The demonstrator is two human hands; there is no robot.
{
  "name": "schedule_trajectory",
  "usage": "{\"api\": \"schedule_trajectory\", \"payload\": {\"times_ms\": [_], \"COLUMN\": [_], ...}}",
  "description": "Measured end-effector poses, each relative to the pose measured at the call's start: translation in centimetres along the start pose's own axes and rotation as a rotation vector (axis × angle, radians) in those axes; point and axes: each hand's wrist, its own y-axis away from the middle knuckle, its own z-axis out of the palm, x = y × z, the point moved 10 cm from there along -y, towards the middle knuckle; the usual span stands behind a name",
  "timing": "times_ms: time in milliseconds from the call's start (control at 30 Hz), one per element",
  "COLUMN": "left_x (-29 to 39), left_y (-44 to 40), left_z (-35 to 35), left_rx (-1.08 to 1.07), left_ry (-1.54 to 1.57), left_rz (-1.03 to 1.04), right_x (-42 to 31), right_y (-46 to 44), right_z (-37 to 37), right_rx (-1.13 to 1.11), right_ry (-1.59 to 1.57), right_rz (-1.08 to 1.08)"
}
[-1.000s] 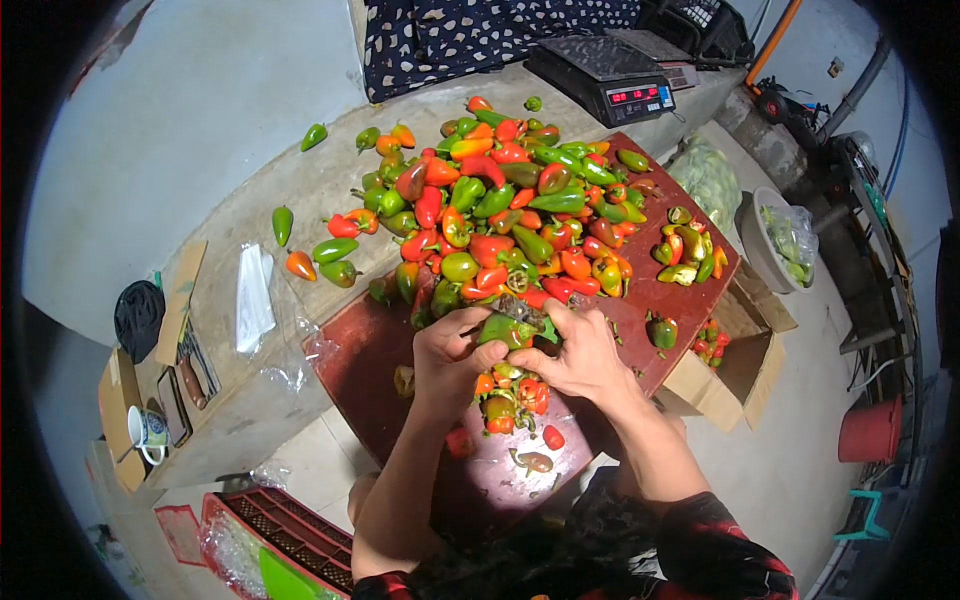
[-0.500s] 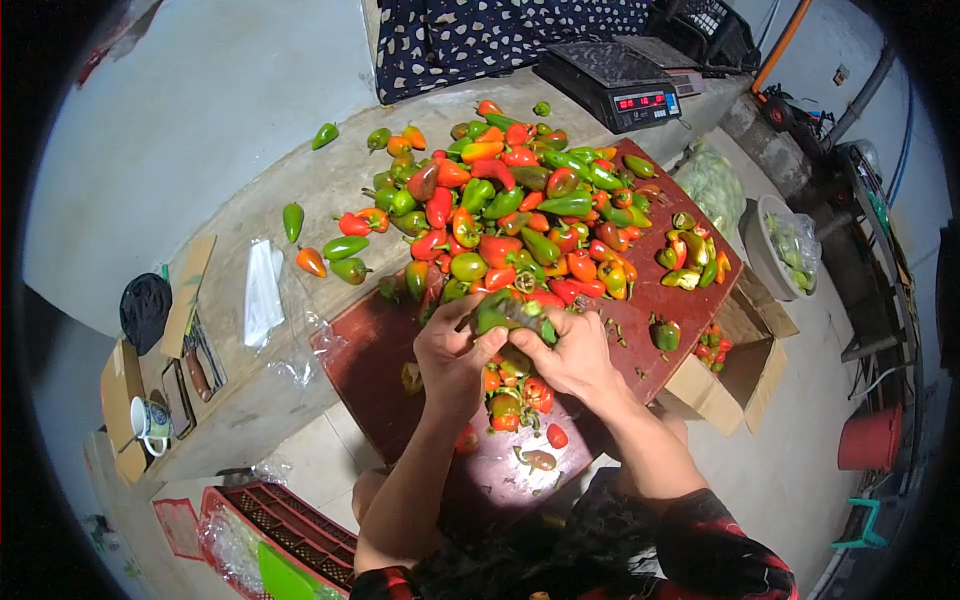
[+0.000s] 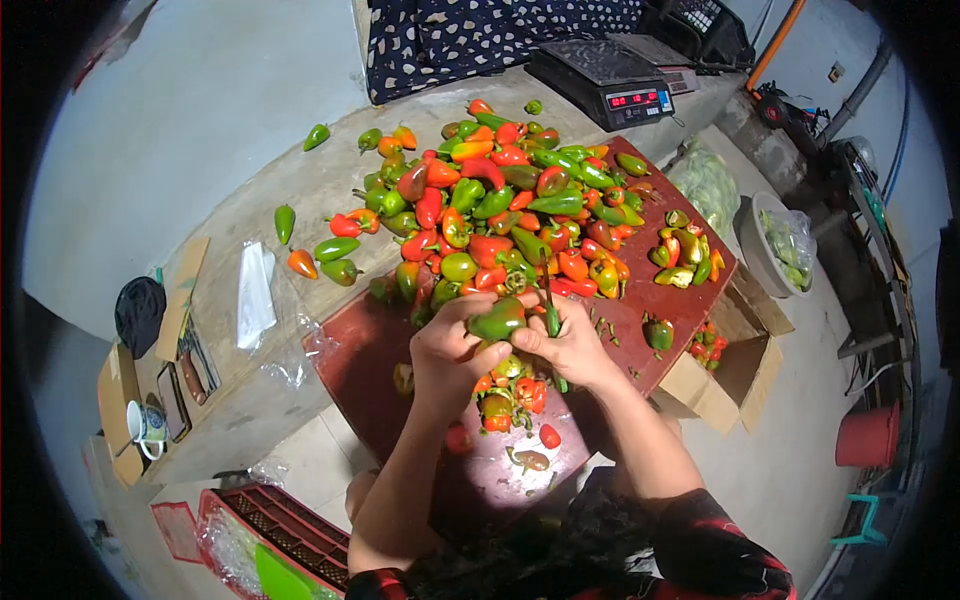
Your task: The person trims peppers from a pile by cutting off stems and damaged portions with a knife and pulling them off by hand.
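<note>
My left hand (image 3: 450, 345) is closed around a mostly green pepper (image 3: 497, 319) over the near middle of the red table. Close beside it, my right hand (image 3: 567, 345) grips a small knife (image 3: 552, 318) with a green handle. Its thin dark blade points away from me, beside the pepper. Beyond both hands spreads a large heap of red, green and orange peppers (image 3: 490, 248). Beneath and nearer to me lie several cut pepper pieces (image 3: 497, 410), with a small red piece (image 3: 550, 436) apart from them.
The red table (image 3: 350, 345) adjoins a concrete ledge (image 3: 225, 215). A digital scale (image 3: 610, 90) stands at the back. To the right are a pile of cut peppers (image 3: 688, 250), a cardboard box (image 3: 735, 375) and a tub (image 3: 765, 255). A red crate (image 3: 290, 530) sits low at left.
The pepper has turned between my hands and shows a smooth green side. My right hand has drawn slightly away from it, and the knife now stands upright in view.
</note>
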Motion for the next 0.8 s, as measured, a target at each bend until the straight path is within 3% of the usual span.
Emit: {"api": "schedule_trajectory", "payload": {"times_ms": [67,133,500,600,800], "left_x": [0.2,-0.2,-2.0,-1.8,-1.9], "left_y": [-0.1,-0.1,0.8,0.8,1.3], "left_z": [0.1,0.1,0.5,0.6,2.1], "left_rx": [-0.02,-0.008,-0.031,-0.025,-0.007], "left_ry": [0.0,0.267,0.368,0.324,0.324], "left_rz": [0.005,-0.08,-0.176,-0.183,-0.221], "right_x": [-0.5,-0.9,-1.0,-0.5,-1.6], "right_y": [0.1,0.0,0.0,0.2,0.3], "right_z": [-0.3,-0.3,0.2,0.1,-1.0], "right_rx": [-0.009,-0.032,-0.106,-0.03,0.299], "right_ry": [0.027,0.032,-0.026,-0.018,0.009], "right_rz": [-0.072,-0.106,-0.151,-0.101,-0.301]}}
